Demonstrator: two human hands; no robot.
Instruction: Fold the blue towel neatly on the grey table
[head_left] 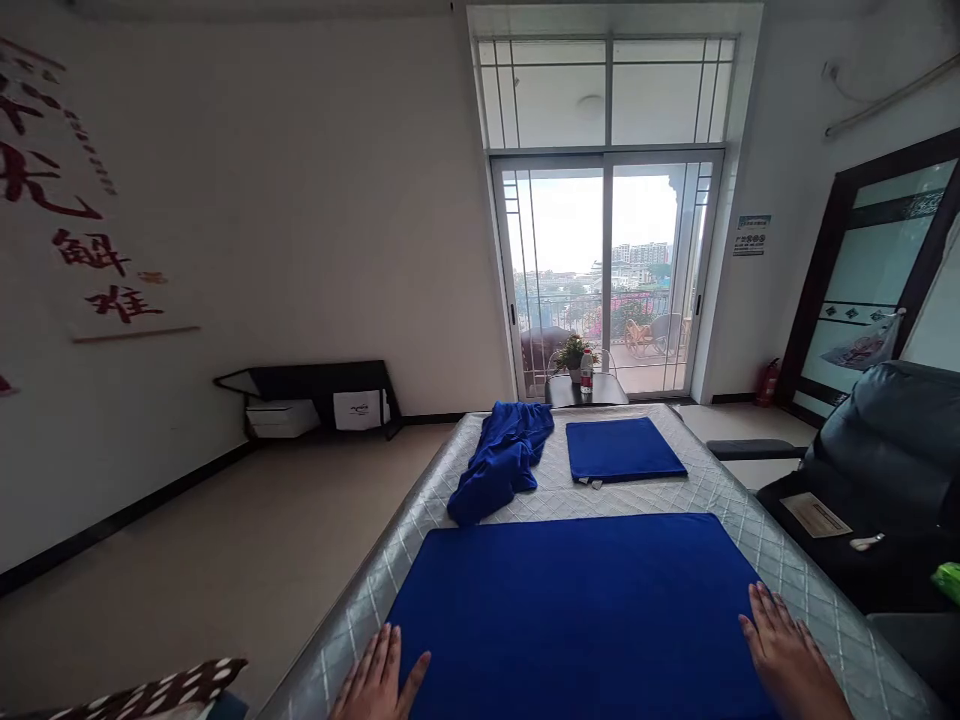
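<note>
A large blue cloth (585, 610) lies spread flat on the quilted silver-white mattress (795, 560). My left hand (382, 675) rests on its left edge, palm down with the fingers stretched out. On the right edge, my right hand (787, 645) lies flat, also with fingers extended. Neither hand grips anything. Beyond the large cloth, a smaller blue cloth (624, 448) forms a neat flat rectangle with small white tags at its near edge. To its left is a crumpled blue cloth (502, 462) in a loose heap.
A small table (559, 390) with a plant (575, 352) and a bottle (586, 372) stands past the mattress's far end. At the right is a black armchair (892, 450). A polka-dot fabric (180, 688) shows at bottom left, and a low black rack (322, 380) stands by the wall.
</note>
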